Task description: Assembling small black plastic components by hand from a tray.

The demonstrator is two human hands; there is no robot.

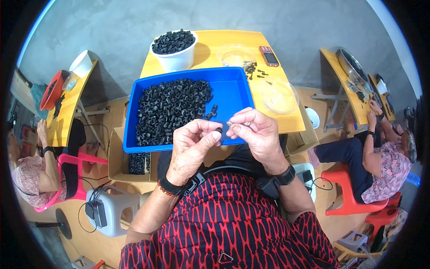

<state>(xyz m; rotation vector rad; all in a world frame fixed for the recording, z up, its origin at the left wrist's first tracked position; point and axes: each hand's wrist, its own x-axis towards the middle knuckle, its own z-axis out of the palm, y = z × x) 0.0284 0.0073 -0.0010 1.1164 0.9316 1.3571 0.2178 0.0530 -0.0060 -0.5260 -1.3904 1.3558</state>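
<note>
My left hand [193, 145] pinches a small black plastic part [219, 129] between thumb and fingertips. Close beside it, my right hand [259, 133] is closed on a tiny shiny metal piece [230, 123], which looks like a spring but is too small to be sure. Both hands are raised over the near edge of a blue tray [230, 85]. A heap of black plastic parts [172, 107] fills the tray's left and middle, and a few loose ones [211, 112] lie just beyond my fingertips.
Behind the tray stands a white bucket [175, 62] piled with black parts. Clear round dishes [280, 97], scattered black pieces [255, 71] and a red phone [268, 56] share the yellow table [219, 37]. A cardboard box [117, 158] sits below. Other people work at side tables.
</note>
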